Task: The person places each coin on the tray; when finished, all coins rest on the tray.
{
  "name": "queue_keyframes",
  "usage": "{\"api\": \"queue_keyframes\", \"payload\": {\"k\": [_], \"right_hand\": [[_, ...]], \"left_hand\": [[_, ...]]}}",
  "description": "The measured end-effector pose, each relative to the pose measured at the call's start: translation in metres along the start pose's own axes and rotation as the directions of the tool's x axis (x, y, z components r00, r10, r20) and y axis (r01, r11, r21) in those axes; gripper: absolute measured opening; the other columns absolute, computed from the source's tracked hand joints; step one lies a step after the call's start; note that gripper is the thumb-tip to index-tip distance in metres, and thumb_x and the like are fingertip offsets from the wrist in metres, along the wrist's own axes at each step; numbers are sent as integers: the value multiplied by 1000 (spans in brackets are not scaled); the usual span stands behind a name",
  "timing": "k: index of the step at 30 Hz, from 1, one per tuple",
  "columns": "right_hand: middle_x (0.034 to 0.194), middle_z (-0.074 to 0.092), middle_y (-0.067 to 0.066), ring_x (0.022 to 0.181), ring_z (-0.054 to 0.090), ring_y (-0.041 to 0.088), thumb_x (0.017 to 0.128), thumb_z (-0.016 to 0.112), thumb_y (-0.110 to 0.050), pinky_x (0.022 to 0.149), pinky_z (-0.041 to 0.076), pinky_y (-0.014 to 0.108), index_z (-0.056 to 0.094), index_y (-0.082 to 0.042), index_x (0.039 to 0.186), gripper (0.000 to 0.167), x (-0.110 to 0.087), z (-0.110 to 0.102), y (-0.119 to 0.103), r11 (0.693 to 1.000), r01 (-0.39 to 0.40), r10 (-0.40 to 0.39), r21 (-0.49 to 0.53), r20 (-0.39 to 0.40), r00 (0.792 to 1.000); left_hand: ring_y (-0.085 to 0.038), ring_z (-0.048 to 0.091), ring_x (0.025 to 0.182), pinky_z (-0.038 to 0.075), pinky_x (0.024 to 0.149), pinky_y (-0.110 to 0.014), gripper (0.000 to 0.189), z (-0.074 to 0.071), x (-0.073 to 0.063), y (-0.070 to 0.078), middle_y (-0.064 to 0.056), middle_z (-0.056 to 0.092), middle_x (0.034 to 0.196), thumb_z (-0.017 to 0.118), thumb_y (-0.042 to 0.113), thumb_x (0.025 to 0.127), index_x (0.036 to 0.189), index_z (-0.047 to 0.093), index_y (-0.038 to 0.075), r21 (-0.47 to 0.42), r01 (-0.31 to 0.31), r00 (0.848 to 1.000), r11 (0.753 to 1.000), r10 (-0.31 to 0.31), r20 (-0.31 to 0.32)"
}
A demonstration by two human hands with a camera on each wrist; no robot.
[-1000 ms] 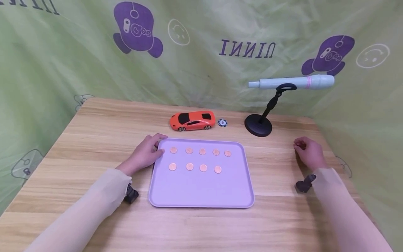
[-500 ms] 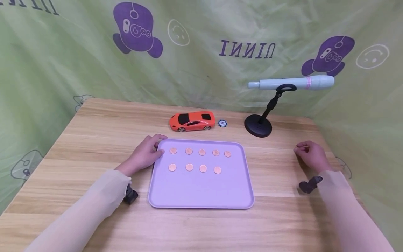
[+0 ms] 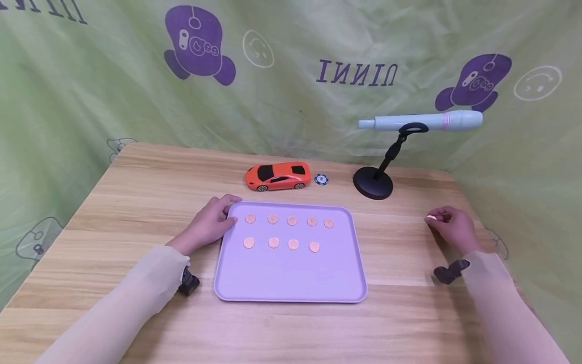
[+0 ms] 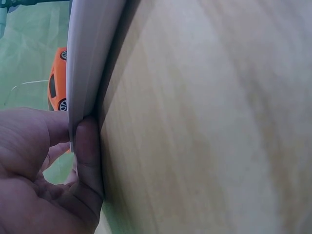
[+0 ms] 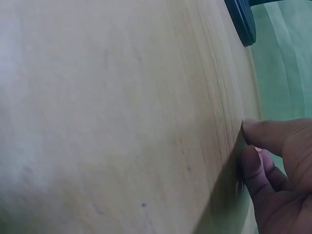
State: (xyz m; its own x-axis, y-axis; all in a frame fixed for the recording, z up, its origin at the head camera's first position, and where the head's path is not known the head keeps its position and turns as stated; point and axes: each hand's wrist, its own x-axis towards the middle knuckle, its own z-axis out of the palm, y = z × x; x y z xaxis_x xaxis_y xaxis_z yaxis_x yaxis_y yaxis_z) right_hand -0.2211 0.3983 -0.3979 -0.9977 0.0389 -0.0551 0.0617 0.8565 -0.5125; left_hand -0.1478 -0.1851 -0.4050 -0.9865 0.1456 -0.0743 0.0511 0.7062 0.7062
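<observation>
With thumb above and a finger under its rim, my left hand (image 3: 206,225) grips the upper left corner of a purple tray (image 3: 291,278); the left wrist view shows the tray's edge (image 4: 92,53) pinched there. Copper coins lie flat in the tray in two rows, several in each, such as one coin (image 3: 292,221) in the far row and another (image 3: 293,244) in the near row. Right of the tray, low over the table, my right hand (image 3: 452,227) pinches a small copper coin (image 3: 432,217). In the right wrist view the fingers (image 5: 268,134) mostly hide it.
Behind the tray stand an orange toy car (image 3: 278,176) and a blue-and-white poker chip (image 3: 321,179). At the back right, a black stand (image 3: 373,183) holds a pale blue microphone (image 3: 427,121). A green patterned curtain (image 3: 282,101) hangs behind the wooden table (image 3: 136,202).
My right hand has shifted slightly right and towards me, and a coin now shows between its fingertips. The left hand, tray and its coins stay where they were.
</observation>
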Motion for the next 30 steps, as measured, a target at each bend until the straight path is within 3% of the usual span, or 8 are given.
{"api": "queue_keyframes", "payload": {"k": [6, 12, 23, 30], "right_hand": [[105, 71, 26, 75, 51, -11, 102, 67, -19, 65, 45, 7, 67, 9, 120, 33, -6, 9, -6, 995, 93, -91, 34, -67, 994], [105, 73, 26, 79, 52, -12, 101, 70, -17, 70, 44, 4, 70, 7, 120, 30, -11, 26, -33, 971, 222, -215, 86, -87, 973], [106, 74, 21, 81, 62, 0, 96, 76, -14, 72, 54, 12, 69, 2, 115, 26, -26, 54, -108, 920, 293, -317, 259, 57, 947], [100, 75, 15, 81, 64, 7, 92, 79, -12, 70, 57, 18, 72, 0, 109, 22, -45, 72, -143, 892, 294, -380, 344, 218, 899]], "left_hand": [[-26, 59, 89, 49, 73, -28, 47, 1, 1, 0, -24, 55, 111, 61, 5, 100, 146, 53, 5, 2, -3, 1000, 1000, 3, -3], [-26, 58, 89, 49, 74, -29, 48, 2, 2, -1, -23, 55, 112, 61, 6, 100, 147, 52, 5, 7, 1, 1000, 1000, -1, 7], [-25, 57, 87, 48, 73, -29, 49, -1, 0, -4, -23, 55, 112, 61, 6, 100, 148, 52, 5, 0, 2, 1000, 1000, -2, 6], [-25, 59, 89, 48, 74, -28, 48, 1, 1, -4, -23, 56, 113, 63, 8, 100, 147, 52, 6, -6, 4, 1000, 1000, -3, 7]]}}
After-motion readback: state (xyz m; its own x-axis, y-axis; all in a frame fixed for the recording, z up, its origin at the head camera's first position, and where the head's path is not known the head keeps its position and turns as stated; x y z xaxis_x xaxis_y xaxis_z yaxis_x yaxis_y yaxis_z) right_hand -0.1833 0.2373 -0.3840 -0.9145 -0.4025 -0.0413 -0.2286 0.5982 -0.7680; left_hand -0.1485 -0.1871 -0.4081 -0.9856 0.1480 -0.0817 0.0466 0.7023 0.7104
